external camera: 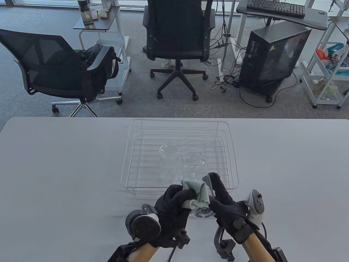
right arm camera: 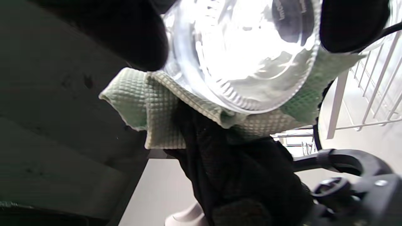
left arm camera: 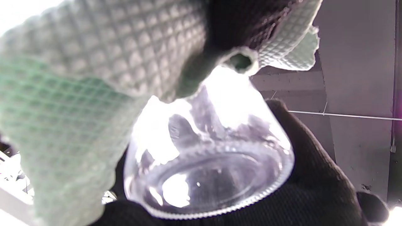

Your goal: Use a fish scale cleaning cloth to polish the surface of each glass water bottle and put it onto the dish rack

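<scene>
- I am looking down on a pale grey bench [external camera: 54,169] in an office; beyond its far edge stand two black swivel chairs [external camera: 178,41], a black computer tower [external camera: 272,57] and a white trolley [external camera: 327,76] on grey carpet.
- Near the bench's front edge, my two hands meet around one glass bottle [external camera: 203,211], held above the surface just in front of the dish rack [external camera: 234,163].
- My left hand [external camera: 174,204] has its fingers curled over the pale green fish scale cloth [external camera: 197,195] and presses it against the bottle's side; in the left wrist view the cloth [left arm camera: 78,94] drapes over the clear glass [left arm camera: 213,163].
- My right hand [external camera: 225,202] grips the same bottle from the other side, fingers wrapped round it; the right wrist view shows the bottle's ribbed base [right arm camera: 248,62] ringed by cloth [right arm camera: 157,106] and black glove.
- The white wire rack sits mid-bench and holds two clear glass bottles: one [external camera: 169,151] towards the middle, another [external camera: 193,166] just to its right, close to my hands. I cannot tell whether those two touch.
</scene>
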Action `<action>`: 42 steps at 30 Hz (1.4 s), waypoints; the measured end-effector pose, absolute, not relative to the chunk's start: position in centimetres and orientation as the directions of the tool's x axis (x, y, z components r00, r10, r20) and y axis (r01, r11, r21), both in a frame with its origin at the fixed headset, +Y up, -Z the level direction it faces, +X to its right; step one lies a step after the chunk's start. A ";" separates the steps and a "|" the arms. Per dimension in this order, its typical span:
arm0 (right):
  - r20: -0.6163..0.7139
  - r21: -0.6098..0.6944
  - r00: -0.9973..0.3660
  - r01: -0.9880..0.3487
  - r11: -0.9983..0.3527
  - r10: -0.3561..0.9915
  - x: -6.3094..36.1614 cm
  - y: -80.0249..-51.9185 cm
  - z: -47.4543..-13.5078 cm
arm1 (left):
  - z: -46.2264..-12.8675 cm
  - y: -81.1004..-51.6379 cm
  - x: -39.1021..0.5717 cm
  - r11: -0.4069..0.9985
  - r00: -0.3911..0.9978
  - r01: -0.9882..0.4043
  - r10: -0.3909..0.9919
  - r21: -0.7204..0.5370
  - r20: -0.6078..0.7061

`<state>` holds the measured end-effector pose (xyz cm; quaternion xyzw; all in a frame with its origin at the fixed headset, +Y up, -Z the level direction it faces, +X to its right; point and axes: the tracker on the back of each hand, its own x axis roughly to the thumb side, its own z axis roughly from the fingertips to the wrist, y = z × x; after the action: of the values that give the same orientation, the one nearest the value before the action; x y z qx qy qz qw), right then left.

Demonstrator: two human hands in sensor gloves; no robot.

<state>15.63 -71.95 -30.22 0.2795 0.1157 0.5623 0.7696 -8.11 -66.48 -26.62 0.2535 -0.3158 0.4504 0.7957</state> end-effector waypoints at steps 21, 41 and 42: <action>0.614 0.195 0.004 -0.970 -0.147 0.789 15.7 -65.8 -29.3 | -26.6 -63.6 -12.4 0.366 0.365 -0.917 0.613 0.157 0.701; 0.763 0.019 -0.271 -0.898 -0.440 0.586 7.6 -56.3 -34.9 | -27.6 -66.5 -30.0 0.435 0.641 -0.750 0.664 0.498 0.385; 0.762 0.018 -0.285 -0.888 -0.459 0.581 6.9 -55.7 -35.4 | -27.5 -66.7 -30.5 0.422 0.625 -0.758 0.688 0.498 0.369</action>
<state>6.92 -55.73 -35.43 0.3628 -0.2114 0.7733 0.4751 -30.49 -66.74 -27.50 0.3234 -0.0541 0.4295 0.8414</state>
